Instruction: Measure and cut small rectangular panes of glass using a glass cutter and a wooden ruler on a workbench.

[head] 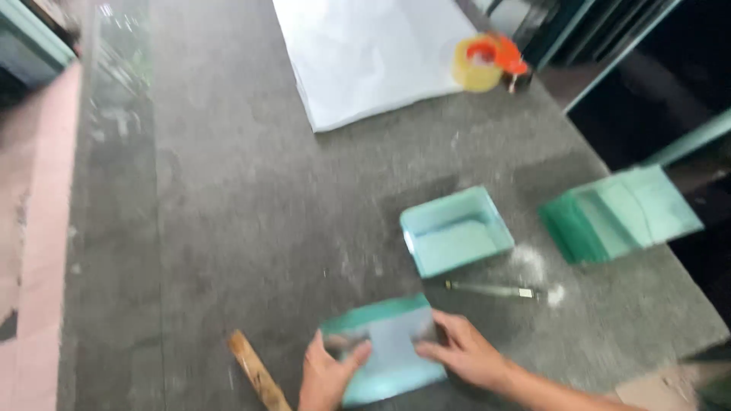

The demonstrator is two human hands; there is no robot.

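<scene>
I look down at a grey, felt-like desk (228, 213), and the view is blurred. Furthest to the left of my hands, a pale wooden stick (257, 374) lies on the desk, just beside my left wrist and angled toward the lower edge of the view.

My left hand (329, 373) comes next. It rests on the left part of a stack of small glass panes (388, 350) with blue-green edges, thumb lying across the top pane and fingers curled loosely at its near-left edge. The hand is neither flat open nor closed in a fist; it holds the stack lightly.

The stack itself lies flat on the desk between my two hands, near the lower edge of the view.

My right hand (464, 352) touches the stack's right side, fingers spread and pressed against the top pane, the forearm running off toward the lower right.

Just beyond my right hand lies a thin glass cutter (491, 289), with a dusting of white powder (533, 266) near its far end. Beyond that sits a second stack of blue-green panes (457, 230), apart from my hands. Further right, a third green stack (620, 215) leans at the desk's edge.

Far ahead of my hands lies a large white sheet (373, 53), and to its right a roll of clear tape in an orange dispenser (491, 62).
</scene>
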